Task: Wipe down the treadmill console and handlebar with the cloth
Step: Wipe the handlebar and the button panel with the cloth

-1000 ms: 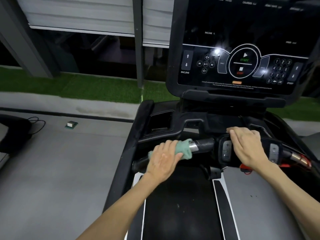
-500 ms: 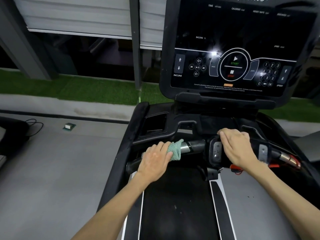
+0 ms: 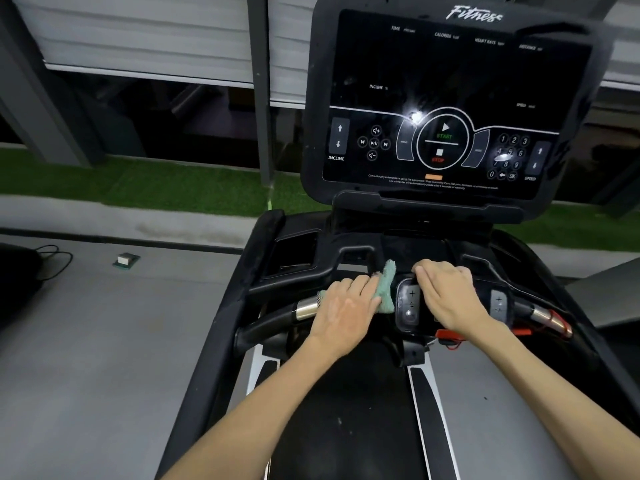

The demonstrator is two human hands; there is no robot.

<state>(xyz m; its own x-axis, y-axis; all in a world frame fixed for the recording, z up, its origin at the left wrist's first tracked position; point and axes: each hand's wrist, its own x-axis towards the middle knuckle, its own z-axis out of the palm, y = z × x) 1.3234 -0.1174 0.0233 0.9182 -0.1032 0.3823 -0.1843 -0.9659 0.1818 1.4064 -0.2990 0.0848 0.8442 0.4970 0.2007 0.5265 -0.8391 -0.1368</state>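
Left hand [image 3: 346, 308]: fingers curled over the small green terry cloth [image 3: 387, 289], pressing it down.
Cloth position: bunched on the black tubular handlebar [image 3: 270, 323], between its silver metal sleeve [image 3: 306, 308] and grey button pad [image 3: 410, 303].
Right hand [image 3: 446, 296]: fingers curled over the handlebar's centre, just beside the cloth.
Beyond: black glossy treadmill console [image 3: 446, 81], upright above both hands.

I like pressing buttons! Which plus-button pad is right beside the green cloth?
The plus-button pad between the two hands: the green cloth, under the left hand, lies right beside it. The other pad sits beyond the right hand.
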